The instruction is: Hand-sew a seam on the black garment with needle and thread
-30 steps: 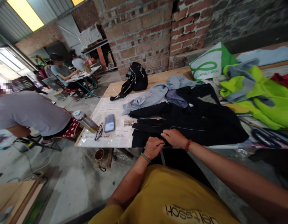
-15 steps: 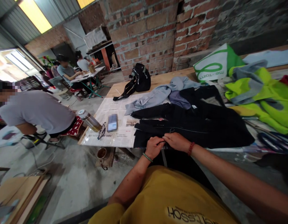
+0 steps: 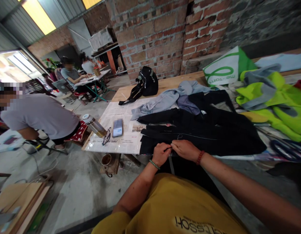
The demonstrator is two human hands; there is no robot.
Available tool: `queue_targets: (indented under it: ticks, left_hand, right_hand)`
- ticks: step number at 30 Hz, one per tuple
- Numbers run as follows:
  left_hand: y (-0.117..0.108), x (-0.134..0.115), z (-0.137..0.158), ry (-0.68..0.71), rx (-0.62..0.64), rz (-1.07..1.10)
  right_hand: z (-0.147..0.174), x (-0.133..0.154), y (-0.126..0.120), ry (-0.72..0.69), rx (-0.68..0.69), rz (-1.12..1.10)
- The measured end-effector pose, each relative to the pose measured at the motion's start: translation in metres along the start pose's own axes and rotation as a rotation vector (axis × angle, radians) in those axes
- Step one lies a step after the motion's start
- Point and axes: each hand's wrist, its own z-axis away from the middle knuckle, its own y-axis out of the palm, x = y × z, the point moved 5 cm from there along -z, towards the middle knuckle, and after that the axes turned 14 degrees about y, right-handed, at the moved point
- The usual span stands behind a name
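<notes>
A black garment (image 3: 223, 136) lies spread along the table's near edge, with a line of white thread and a small thread loop on it. My left hand (image 3: 162, 153) is closed in a pinch on the dark cloth at that edge. Right beside it, my right hand (image 3: 185, 150) pinches the same cloth, its fingertips almost touching the left ones. Whether anything small is between the right fingers is hidden. Behind the black cloth lie a light grey garment (image 3: 162, 99) and a dark purple-grey piece (image 3: 188, 104).
On the newspaper-covered table (image 3: 126, 113) stand a glass flask (image 3: 94, 125), glasses (image 3: 106, 136), a phone (image 3: 118, 128) and a black cap (image 3: 150, 81). To the right are scissors (image 3: 285, 148), yellow-green clothing (image 3: 282, 100) and a bag (image 3: 228, 66). A mug (image 3: 106, 159) sits below. A person (image 3: 40, 113) sits at left.
The view has shifted very slightly. Both hands stay together at the cloth's edge, with hardly any visible movement.
</notes>
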Motion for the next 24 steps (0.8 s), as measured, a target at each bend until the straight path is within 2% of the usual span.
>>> queue_targets:
  ticks: [5, 12, 20, 24]
  left_hand:
    - [-0.0012, -0.0019, 0.0001, 0.022, -0.016, 0.021]
    - [-0.0016, -0.0005, 0.0013, -0.001, -0.015, 0.014]
    - [-0.0023, -0.0001, 0.0, -0.017, -0.036, 0.042]
    - [-0.0034, -0.0014, 0.0, -0.011, -0.047, 0.044]
  right_hand:
    - [-0.0067, -0.0045, 0.0, 0.059, 0.013, -0.163]
    - [-0.0039, -0.0021, 0.0022, 0.078, 0.021, -0.093]
    - [-0.0053, -0.0074, -0.0059, 0.146, 0.01, -0.259]
    - [-0.0055, -0.0092, -0.0064, 0.134, 0.041, -0.303]
